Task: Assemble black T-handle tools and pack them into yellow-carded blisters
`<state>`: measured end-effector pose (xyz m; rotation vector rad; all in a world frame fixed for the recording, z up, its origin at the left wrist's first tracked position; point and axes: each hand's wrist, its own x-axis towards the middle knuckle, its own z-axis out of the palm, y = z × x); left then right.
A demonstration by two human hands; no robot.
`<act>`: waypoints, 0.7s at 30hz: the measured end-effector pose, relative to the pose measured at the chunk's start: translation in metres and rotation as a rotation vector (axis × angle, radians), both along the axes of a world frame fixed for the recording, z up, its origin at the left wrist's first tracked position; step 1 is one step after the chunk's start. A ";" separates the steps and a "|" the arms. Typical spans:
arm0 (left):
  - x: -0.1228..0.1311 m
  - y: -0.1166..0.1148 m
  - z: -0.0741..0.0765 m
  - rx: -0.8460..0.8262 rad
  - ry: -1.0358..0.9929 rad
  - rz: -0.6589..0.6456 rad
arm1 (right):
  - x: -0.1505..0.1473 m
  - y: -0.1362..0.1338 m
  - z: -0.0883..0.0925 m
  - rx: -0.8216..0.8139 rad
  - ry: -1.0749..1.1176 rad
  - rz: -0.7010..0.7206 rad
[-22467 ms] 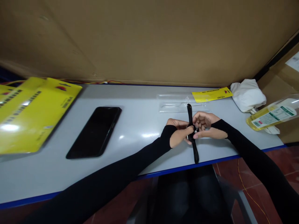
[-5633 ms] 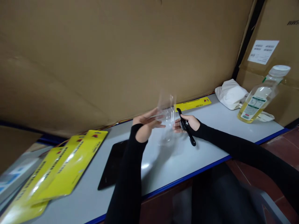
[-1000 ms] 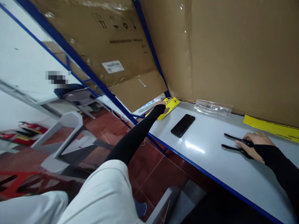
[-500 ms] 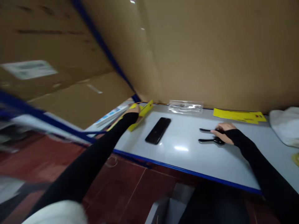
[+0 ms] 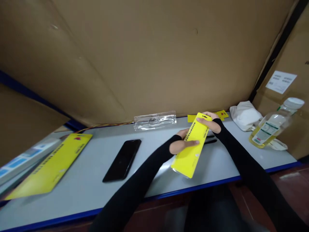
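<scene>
A yellow printed packaging card [image 5: 187, 161] is held tilted above the table, with clear plastic showing along its lower edge. My left hand [image 5: 179, 145] grips its left side, thumb lying across the front. At the upper end, my right hand [image 5: 213, 125] pinches the same card near its hanging hole. Most of the fingers of both hands are hidden behind it. Black handled items [image 5: 211, 141] lie on the table behind the card, partly covered by it; their kind cannot be made out.
At left, a large yellow card [image 5: 51, 167] lies beside a white-and-blue strip [image 5: 23, 158]. A black phone [image 5: 122, 160] rests on the table [image 5: 84, 190]. Along the back are clear plastic blisters [image 5: 155, 121], more yellow cards [image 5: 192, 118] and a white cloth bag [image 5: 245, 115]. A bottle [image 5: 267, 130] leans at right.
My left hand has come from the yellow cards at left to the middle with one card. My right hand has left the black items and taken hold of that card. The view has swung right.
</scene>
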<state>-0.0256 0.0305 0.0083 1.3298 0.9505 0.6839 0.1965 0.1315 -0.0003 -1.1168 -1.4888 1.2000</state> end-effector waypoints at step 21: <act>-0.012 0.008 -0.003 -0.091 -0.074 -0.016 | 0.023 0.021 0.004 -0.127 -0.042 0.063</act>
